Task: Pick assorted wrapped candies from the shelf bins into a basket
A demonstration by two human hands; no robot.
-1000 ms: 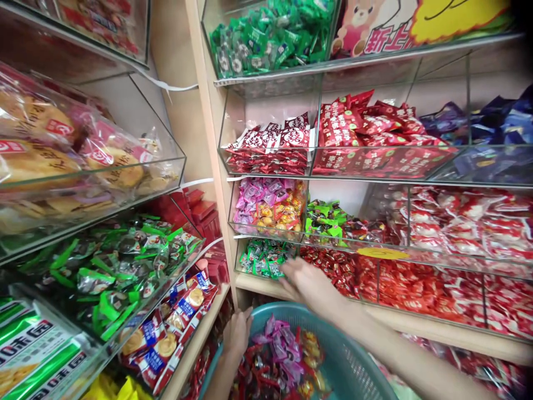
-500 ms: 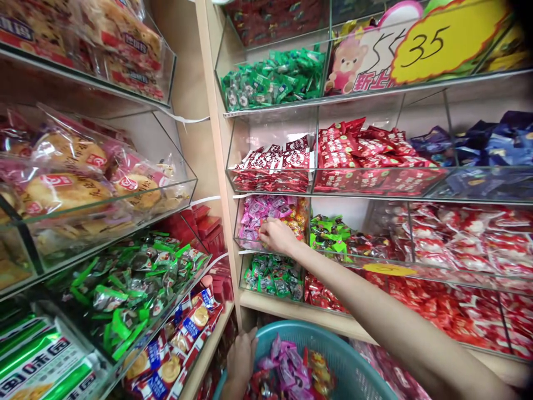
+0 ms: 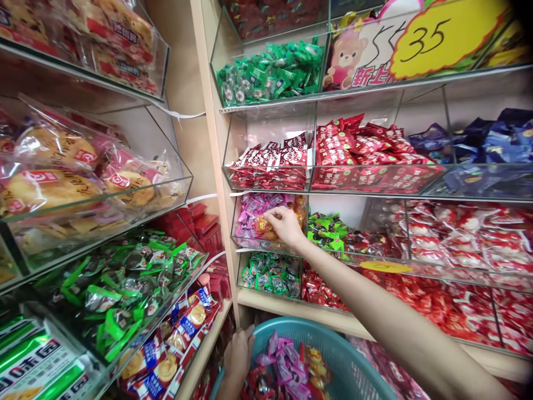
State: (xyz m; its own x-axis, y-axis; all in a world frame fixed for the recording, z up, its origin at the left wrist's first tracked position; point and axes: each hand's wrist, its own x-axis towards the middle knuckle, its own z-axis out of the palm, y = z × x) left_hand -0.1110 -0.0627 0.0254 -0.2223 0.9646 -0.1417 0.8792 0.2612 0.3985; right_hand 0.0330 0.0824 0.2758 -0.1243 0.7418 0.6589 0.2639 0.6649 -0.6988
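My right hand reaches into a clear bin on the right-hand shelves, thumb and fingers pinched together. At its fingertips is an orange-wrapped candy, seemingly held. Pink-wrapped candies fill the bin's left side, and more orange ones lie behind the hand. Lower down, my left hand is closed on the left rim of a teal plastic basket. Inside the basket are pink candies, some orange-gold ones and dark red ones.
Clear bins of green candies, red packets and blue packets surround the right hand. The left shelves hold packaged breads and green-wrapped sweets. A wooden post stands between both shelf units.
My right hand has risen slightly and shifted a little right, and an orange-wrapped candy now shows at its fingertips. My left hand stays at the basket rim. The view has shifted slightly.
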